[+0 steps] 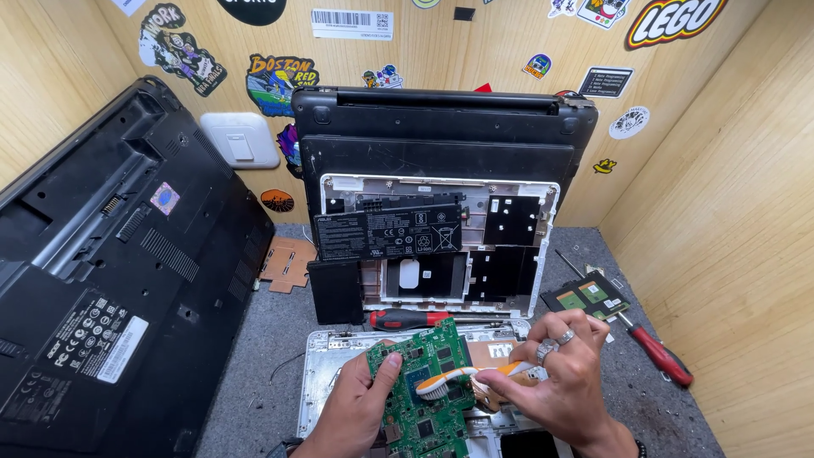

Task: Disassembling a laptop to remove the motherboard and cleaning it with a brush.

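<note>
Nearest the camera, your left hand [360, 407] grips a green circuit board [424, 390] by its left edge, thumb on the component face and the other fingers hidden behind it. The board is held tilted up towards you, its long axis running from bottom right to upper left, above the white laptop shell [326, 369] that lies open on the grey mat [254, 382].

Your right hand [564, 382], with rings on two fingers, pinches the handle of a toothbrush [462, 377] between thumb and curled fingertips. The toothbrush is white with orange trim. Its long axis runs almost level, from your right hand leftward, and its bristled head rests on the middle of the board. So the board lies to the left of your right fingers and just right of your left thumb; the left hand is the nearer one to it and is in full contact.

Just behind the board, a screwdriver with a red and black handle [407, 319] lies across the shell. Beyond it stands a white laptop base with a black battery [390, 231]. To your right, a second red-handled screwdriver [644, 339] lies beside a small green board [585, 297]. A large black laptop [119, 254] leans at your left.
</note>
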